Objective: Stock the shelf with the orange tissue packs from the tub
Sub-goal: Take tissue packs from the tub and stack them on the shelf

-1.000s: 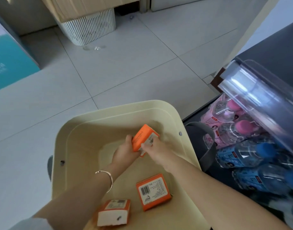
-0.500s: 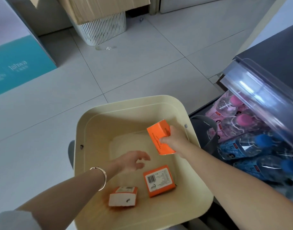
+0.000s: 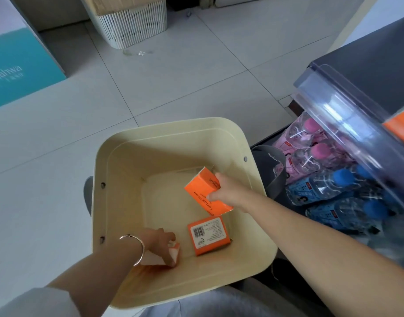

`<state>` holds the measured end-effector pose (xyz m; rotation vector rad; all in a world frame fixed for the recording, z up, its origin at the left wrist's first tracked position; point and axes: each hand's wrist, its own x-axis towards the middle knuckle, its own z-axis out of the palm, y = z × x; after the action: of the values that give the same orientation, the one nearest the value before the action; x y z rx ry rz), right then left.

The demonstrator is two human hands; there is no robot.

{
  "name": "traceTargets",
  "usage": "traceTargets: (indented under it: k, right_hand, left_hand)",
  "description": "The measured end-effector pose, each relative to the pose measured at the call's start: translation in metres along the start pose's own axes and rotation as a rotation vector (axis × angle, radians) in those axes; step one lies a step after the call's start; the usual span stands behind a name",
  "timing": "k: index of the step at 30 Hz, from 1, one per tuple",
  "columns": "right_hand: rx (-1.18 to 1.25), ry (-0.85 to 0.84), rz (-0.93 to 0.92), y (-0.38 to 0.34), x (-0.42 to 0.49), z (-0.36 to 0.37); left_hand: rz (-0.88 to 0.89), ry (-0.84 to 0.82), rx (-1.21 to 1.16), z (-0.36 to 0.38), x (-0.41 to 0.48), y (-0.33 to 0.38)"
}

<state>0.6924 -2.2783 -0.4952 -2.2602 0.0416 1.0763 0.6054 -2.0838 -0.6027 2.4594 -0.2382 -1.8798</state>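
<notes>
A cream tub [image 3: 105, 170] stands on the floor in front of me. My right hand [image 3: 226, 191] grips an orange tissue pack [image 3: 202, 191] and holds it lifted above the tub's floor. A second orange pack [image 3: 207, 235] lies label-up on the tub floor. My left hand [image 3: 159, 241], with a bangle on the wrist, closes its fingers round a third pack [image 3: 174, 251] near the tub's front left, mostly hiding it. To the right, the shelf's clear plastic front [image 3: 347, 115] shows an orange pack [image 3: 400, 126] behind it.
Below the clear shelf front lie wrapped bottles with pink caps [image 3: 320, 149] and blue caps [image 3: 342, 177]. A dark grey bin [image 3: 269, 165] sits beside the tub. On the tiled floor stand a white ribbed basket [image 3: 132, 26] and a teal box [image 3: 20, 72].
My right hand took the orange pack from my left and holds it over the tub. My left hand dropped to the tub's front left and closed on the pack lying there.
</notes>
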Motion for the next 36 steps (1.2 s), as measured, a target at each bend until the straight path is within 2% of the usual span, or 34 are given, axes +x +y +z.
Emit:
traceTargets:
  k: [7,12,15,20,30,36]
  right_hand:
    - [0.058,0.03,-0.046,0.001,0.011,-0.005]
    - [0.076,0.035,-0.048,0.007,0.015,-0.003]
    - [0.084,0.038,-0.041,0.012,0.018,-0.002]
    - [0.088,0.043,-0.026,0.017,0.022,-0.001]
    - [-0.057,0.052,-0.033,-0.005,0.0,-0.028]
    - [-0.179,0.155,-0.088,-0.024,-0.054,-0.059]
  left_hand:
    - [0.018,0.1,-0.246,-0.017,0.009,-0.004]
    - [0.003,0.277,-0.467,-0.034,0.017,0.005]
    - [-0.003,0.268,-0.596,-0.04,0.018,-0.001]
    - [-0.026,0.275,-0.467,-0.036,0.02,-0.008]
    - [0.053,0.557,-0.416,-0.083,-0.025,0.004]
    - [0.098,0.722,-0.502,-0.106,-0.093,0.008]
